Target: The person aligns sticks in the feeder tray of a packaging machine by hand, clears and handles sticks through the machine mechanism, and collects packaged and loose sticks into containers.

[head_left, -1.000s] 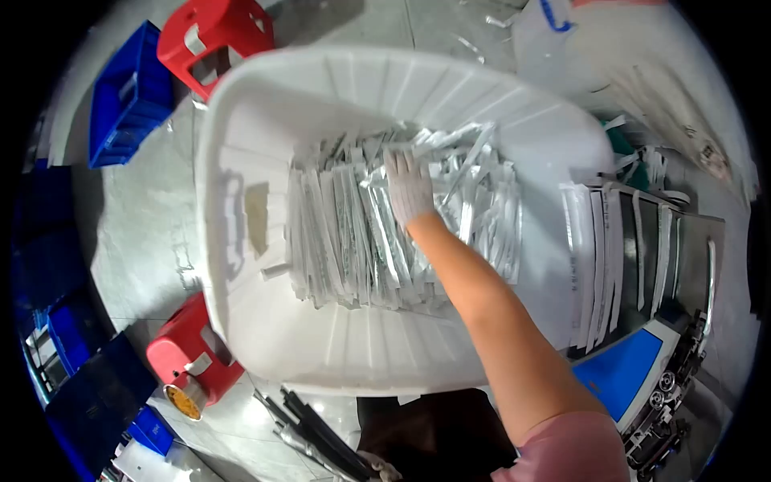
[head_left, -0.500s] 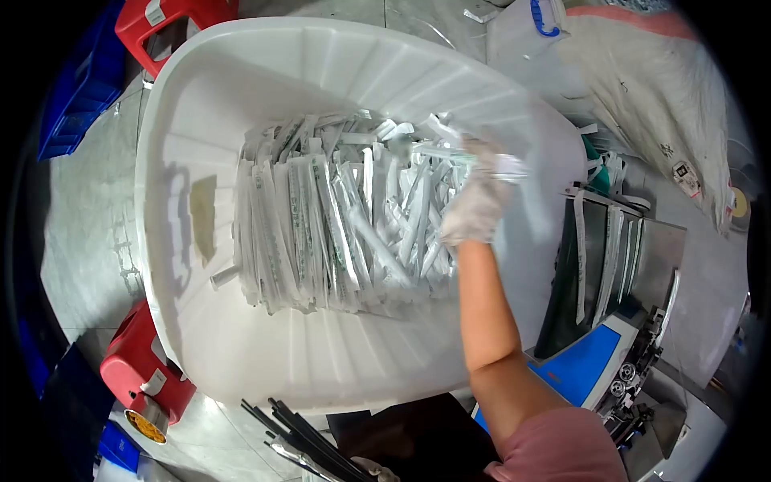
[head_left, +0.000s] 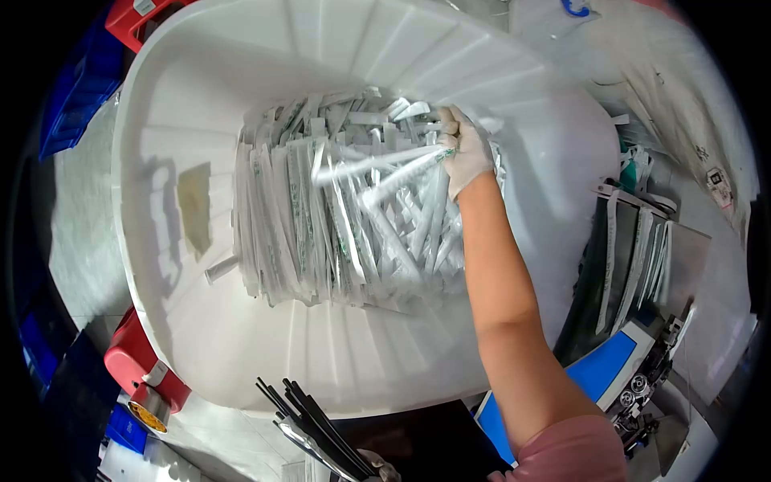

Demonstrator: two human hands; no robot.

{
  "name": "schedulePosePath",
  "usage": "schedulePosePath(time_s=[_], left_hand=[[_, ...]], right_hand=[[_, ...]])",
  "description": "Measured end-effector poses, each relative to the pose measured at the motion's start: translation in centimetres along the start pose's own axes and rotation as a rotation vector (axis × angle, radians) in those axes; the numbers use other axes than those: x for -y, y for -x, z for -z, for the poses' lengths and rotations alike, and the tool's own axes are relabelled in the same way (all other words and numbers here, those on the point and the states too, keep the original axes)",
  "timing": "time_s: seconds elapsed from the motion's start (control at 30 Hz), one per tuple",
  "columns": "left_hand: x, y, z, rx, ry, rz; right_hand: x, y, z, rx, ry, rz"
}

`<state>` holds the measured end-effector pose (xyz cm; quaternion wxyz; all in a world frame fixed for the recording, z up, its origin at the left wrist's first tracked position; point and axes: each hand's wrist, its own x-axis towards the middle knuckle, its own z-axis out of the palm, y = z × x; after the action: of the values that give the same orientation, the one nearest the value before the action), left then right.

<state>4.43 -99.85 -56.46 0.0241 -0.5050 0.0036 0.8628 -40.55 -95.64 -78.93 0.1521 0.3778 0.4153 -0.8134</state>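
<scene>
My right hand (head_left: 467, 157), in a whitish glove, reaches over the right part of the pile. Its fingers are closed on the ends of two narrow white wrapped packets (head_left: 401, 175), which stick out leftward, smeared by motion. Beneath them lies a heap of similar long white packets (head_left: 289, 217) with green print, lined up on the left and jumbled on the right. Only a bit of my left hand (head_left: 383, 466), also gloved, shows at the bottom edge, closed around a bundle of thin black rods (head_left: 309, 418) beside a shiny silvery wrapper (head_left: 301, 440).
A large white plastic tub (head_left: 265, 353) surrounds the pile. Right of it stands a blue-and-metal machine (head_left: 602, 365) beside a rack with hanging white strips (head_left: 634, 265). A red stool (head_left: 132, 353) is at lower left, blue crates (head_left: 84, 88) at upper left, a white sack (head_left: 683, 120) at upper right.
My right hand has moved slightly left, and the packets in it now point left across the pile. The camera view has shifted a little; the black rods stay at the bottom.
</scene>
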Motion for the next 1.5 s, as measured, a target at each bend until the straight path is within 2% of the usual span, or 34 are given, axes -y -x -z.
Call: schedulePosePath(time_s=[0.07, 0.1, 0.17, 0.2, 0.27, 0.3, 0.43, 0.5, 0.53, 0.57, 0.63, 0.67, 0.7, 0.77, 0.8, 0.83, 0.9, 0.93, 0.97, 1.0, 1.03, 1.07, 1.1, 1.13, 1.17, 1.2, 1.23, 1.3, 1.37, 1.43, 1.5], left_hand=[[0.1, 0.2, -0.2, -0.006, 0.003, -0.006], [0.2, 0.3, -0.3, 0.0, 0.009, -0.009], [0.5, 0.6, -0.2, 0.022, 0.028, -0.02], [0.6, 0.8, 0.6, 0.046, 0.061, 0.037], [1.3, 1.3, 1.5, 0.012, -0.006, 0.034], [1.5, 1.5, 1.9, -0.023, -0.074, 0.039], [0.7, 1.5, 0.6, -0.009, -0.032, 0.013], [0.5, 1.5, 0.5, 0.002, -0.015, -0.002], [0.5, 1.6, 0.4, 0.007, -0.008, -0.008], [0.5, 1.8, 0.5, 0.012, 0.001, -0.014], [0.3, 2.4, 0.4, 0.031, 0.01, -0.017], [0.2, 2.8, 0.4, 0.044, 0.021, -0.015], [0.2, 3.2, 0.4, 0.063, 0.03, -0.015], [-0.3, 4.0, 0.6, 0.155, 0.114, -0.016], [-1.2, 4.0, 1.1, 0.333, 0.223, 0.093], [-1.4, 4.5, 0.8, 0.359, 0.2, 0.101], [-2.1, 5.7, 0.0, 0.307, 0.158, 0.025], [-3.1, 5.6, -0.3, 0.474, 0.125, 0.025], [-3.6, 6.1, -0.9, 0.436, 0.111, 0.011], [-4.7, 6.4, -1.5, 0.477, 0.071, 0.06], [-5.9, 6.7, -2.5, 0.498, -0.037, 0.049], [-7.0, 7.2, -3.5, 0.52, -0.146, 0.027], [-7.6, 7.8, -4.3, 0.562, -0.185, 0.049], [-8.2, 8.4, -4.9, 0.464, -0.351, 0.043], [-8.7, 9.0, -5.7, 0.37, -0.518, 0.033], [-8.7, 10.9, -9.0, 0.302, -0.75, -0.019], [-9.1, 11.3, -10.3, 0.329, -0.811, -0.004], [-9.7, 12.1, -13.0, 0.339, -0.885, 0.084], [-9.4, 12.4, -16.0, 0.346, -0.941, 0.162], [-7.4, 13.5, -18.2, 0.353, -1.004, 0.202], [-5.1, 14.6, -20.3, 0.368, -1.063, 0.213]], right_hand=[[-0.6, 1.1, -0.8, 0.162, 0.255, -0.223], [-1.5, 1.4, -0.1, 0.159, 0.259, -0.229], [-4.1, 0.9, 3.5, 0.131, 0.692, -0.24], [-6.3, -1.7, 8.7, 0.27, 0.903, 0.052], [-8.2, -0.6, 10.6, 0.031, 0.852, 0.09], [-8.9, 2.7, 8.1, -0.335, 0.58, -0.168], [-12.1, 4.1, 7.3, -0.398, 0.694, -0.131], [-14.8, 0.8, 9.4, -0.266, 1.623, 0.033], [-12.7, 3.8, 5.7, -0.187, 2.017, -0.009], [-12.9, 3.8, 6.3, -0.187, 2.011, -0.008], [-12.6, 3.8, 7.8, -0.16, 1.912, 0.0], [-11.1, 5.9, 7.5, -0.068, 1.801, 0.193], [-9.4, 7.6, 7.3, -0.079, 1.786, 0.211], [-5.5, 10.6, 6.5, 0.112, 1.487, 0.188], [-2.0, 13.0, 5.3, 0.153, 1.365, 0.052], [1.4, 16.0, 3.5, 0.192, 1.239, -0.077], [7.3, 23.5, -0.5, 0.168, 1.104, -0.083], [9.8, 26.3, -0.9, 0.167, 0.981, -0.118], [11.6, 28.0, -0.6, 0.186, 0.986, -0.211], [13.4, 30.2, -0.4, 0.295, 0.973, -0.191], [15.1, 32.8, -0.2, 0.41, 0.965, -0.17], [16.5, 35.0, 0.5, 0.385, 0.932, -0.117], [17.7, 37.1, 1.3, 0.448, 0.832, -0.167], [18.5, 39.0, 2.1, 0.515, 0.735, -0.217], [18.8, 40.7, 3.4, 0.499, 0.708, -0.16], [19.1, 41.9, 5.4, 0.561, 0.71, -0.185], [19.2, 43.4, 7.8, 0.601, 0.706, -0.192], [17.5, 47.2, 11.5, 0.511, 0.288, -0.392], [17.0, 51.3, 11.8, 0.388, 0.182, -0.212], [13.8, 52.7, 16.0, 0.268, -0.295, -0.357], [14.7, 57.8, 16.2, 0.2, -0.427, -0.277]])
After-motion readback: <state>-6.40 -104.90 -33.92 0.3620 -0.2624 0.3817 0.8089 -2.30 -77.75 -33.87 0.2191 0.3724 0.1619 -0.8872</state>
